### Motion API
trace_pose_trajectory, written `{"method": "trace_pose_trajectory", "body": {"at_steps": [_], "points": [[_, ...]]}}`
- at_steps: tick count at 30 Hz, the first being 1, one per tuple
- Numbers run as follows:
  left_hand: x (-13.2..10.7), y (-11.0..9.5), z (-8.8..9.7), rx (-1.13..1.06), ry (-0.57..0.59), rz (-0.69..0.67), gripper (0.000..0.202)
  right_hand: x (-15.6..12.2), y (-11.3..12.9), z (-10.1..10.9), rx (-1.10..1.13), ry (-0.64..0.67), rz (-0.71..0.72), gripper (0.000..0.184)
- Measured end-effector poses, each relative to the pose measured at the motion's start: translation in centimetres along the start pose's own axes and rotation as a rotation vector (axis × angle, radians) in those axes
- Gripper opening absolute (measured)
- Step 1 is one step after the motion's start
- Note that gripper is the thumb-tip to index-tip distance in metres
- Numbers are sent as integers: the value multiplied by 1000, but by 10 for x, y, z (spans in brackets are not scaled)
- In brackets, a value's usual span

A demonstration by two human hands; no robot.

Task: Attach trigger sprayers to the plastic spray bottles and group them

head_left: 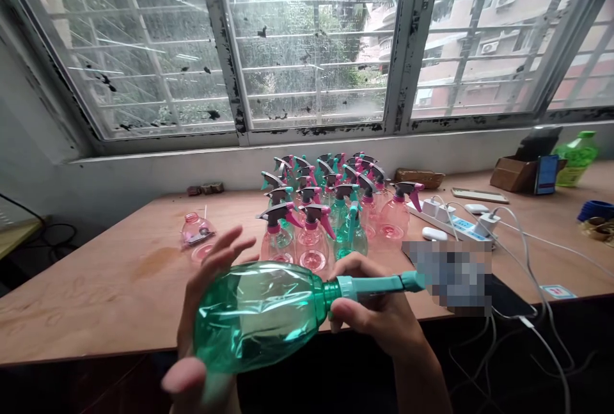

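A green see-through spray bottle lies on its side in front of me, above the table's near edge. My left hand cups its base and far side, fingers spread behind the plastic. My right hand is closed around the bottle's neck and teal spray head, which points right. The nozzle end is hidden by a blurred patch.
Several pink and green spray bottles stand grouped mid-table. A capless pink bottle lies at left. A power strip with chargers and cables, a phone, a cardboard box and a green bottle sit at right below the window.
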State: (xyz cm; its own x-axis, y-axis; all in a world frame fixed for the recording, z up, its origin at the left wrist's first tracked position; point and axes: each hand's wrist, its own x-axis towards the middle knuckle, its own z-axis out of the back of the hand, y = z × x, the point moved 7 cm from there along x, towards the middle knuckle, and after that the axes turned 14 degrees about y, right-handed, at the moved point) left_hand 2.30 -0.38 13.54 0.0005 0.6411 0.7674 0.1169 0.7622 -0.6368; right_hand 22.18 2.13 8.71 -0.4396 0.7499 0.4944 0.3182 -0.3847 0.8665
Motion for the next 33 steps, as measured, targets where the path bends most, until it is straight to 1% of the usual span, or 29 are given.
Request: {"method": "trace_pose_trajectory", "body": {"at_steps": [2, 4, 5, 7, 8, 9, 12, 14, 15, 17, 19, 21, 23, 25, 27, 29, 30, 31, 33], "points": [[1, 9, 1, -92, 15, 85, 76, -4, 11, 2, -192, -66, 66, 26], [-1, 22, 2, -197, 29, 215, 88, -8, 21, 2, -384, -120, 114, 31], [-3, 28, 3, -239, 34, 295, 91, -8, 24, 1, -446, -132, 123, 33], [-7, 36, 3, -277, 39, 414, 86, -7, 24, -2, -473, -79, 123, 33], [-8, 36, 3, -270, 39, 435, 81, -5, 22, -2, -456, -58, 124, 33], [-7, 34, 4, -246, 38, 417, 75, -3, 21, -2, -424, -43, 126, 32], [-3, 22, 4, -151, 41, 260, 61, 2, 16, 3, -342, -61, 125, 27], [-3, 18, 3, -128, 54, 189, 62, 3, 15, 5, -338, -76, 134, 24], [-3, 19, 3, -136, 66, 190, 66, 2, 16, 5, -344, -79, 142, 24], [-6, 25, 2, -186, 76, 265, 77, 0, 20, 5, -368, -86, 156, 25], [-10, 35, 3, -268, 59, 403, 80, -3, 24, 5, -410, -101, 158, 26], [-14, 41, 2, -343, 34, 530, 73, -5, 26, 6, -457, -114, 154, 28], [-14, 41, 1, -364, 24, 571, 66, -5, 26, 7, -475, -110, 146, 29], [-10, 35, 2, -329, 8, 510, 62, -3, 23, 7, -442, -78, 127, 28], [-6, 25, 2, -259, 6, 387, 60, -1, 17, 9, -377, -46, 98, 25], [-4, 17, 1, -200, 30, 276, 60, 0, 15, 9, -330, -30, 87, 23], [-4, 15, 0, -182, 47, 243, 62, 0, 15, 9, -322, -28, 94, 22], [-4, 15, 0, -175, 60, 229, 66, -1, 17, 8, -327, -30, 109, 23], [-6, 20, 1, -181, 62, 248, 75, -2, 21, 7, -372, -48, 141, 26]]}}
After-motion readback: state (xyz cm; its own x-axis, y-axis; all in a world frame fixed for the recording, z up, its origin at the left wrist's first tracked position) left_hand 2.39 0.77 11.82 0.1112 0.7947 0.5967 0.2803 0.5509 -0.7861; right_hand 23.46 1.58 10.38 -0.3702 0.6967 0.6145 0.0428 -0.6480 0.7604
